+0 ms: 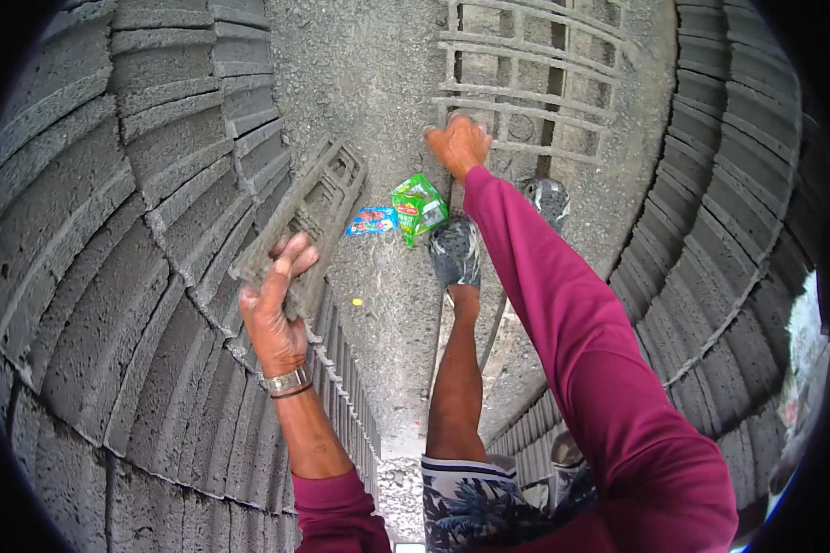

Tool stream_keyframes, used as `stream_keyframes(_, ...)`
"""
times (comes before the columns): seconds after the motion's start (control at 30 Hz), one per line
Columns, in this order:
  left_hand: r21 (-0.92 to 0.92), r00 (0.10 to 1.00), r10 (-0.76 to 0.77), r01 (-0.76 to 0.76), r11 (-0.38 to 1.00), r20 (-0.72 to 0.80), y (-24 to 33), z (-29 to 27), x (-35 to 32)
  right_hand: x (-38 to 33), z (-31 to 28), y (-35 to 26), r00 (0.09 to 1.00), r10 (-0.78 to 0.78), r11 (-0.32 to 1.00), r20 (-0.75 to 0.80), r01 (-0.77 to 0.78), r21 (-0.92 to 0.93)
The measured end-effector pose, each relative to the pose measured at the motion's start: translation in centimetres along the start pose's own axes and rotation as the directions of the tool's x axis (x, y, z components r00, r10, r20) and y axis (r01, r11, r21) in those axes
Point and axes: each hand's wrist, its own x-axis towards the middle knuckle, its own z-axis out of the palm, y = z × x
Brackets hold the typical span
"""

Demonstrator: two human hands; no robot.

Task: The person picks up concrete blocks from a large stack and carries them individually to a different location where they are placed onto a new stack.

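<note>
My left hand (278,304), with a metal watch and a dark band at the wrist, grips the near end of a grey, cement-crusted pallet (327,175). This pallet is tilted on its side against the left stack of concrete blocks (157,221). My right hand (458,146), its sleeve maroon, is closed at the near left corner of a second slatted pallet (526,69), which lies flat on the ground. What its fingers hold is mostly hidden, though they meet the pallet's edge. My dark, cement-smeared shoes (455,252) stand just below that pallet.
Concrete blocks are piled high along the right (682,230) too, so the aisle between is narrow. A green wrapper (419,206) and a blue wrapper (372,220) lie on the gritty ground (360,92) near my feet. A small yellow disc (357,302) lies closer.
</note>
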Motion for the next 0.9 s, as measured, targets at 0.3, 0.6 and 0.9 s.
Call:
stream_keyframes(0.3, 0.114, 1.0, -0.003, 0.004, 0.993, -0.008, -0.5, -1.5, -0.9, 6.2, -3.6, -3.8, 0.947, 0.131, 0.933, -0.294, -0.017, 0.361)
stream_keyframes(0.6, 0.19, 0.999, -0.034, 0.033, 0.981, 0.006, 1.0, -1.4, 0.0, 7.7, -5.3, -5.7, 0.964, 0.184, 0.904, -0.193, -0.089, 0.418)
stream_keyframes(0.9, 0.166, 0.999, -0.047, 0.044, 0.985, 0.015, 1.8, -0.2, 0.6, 14.4, -5.4, -7.1, 0.959, 0.253, 0.831, -0.129, -0.147, 0.536)
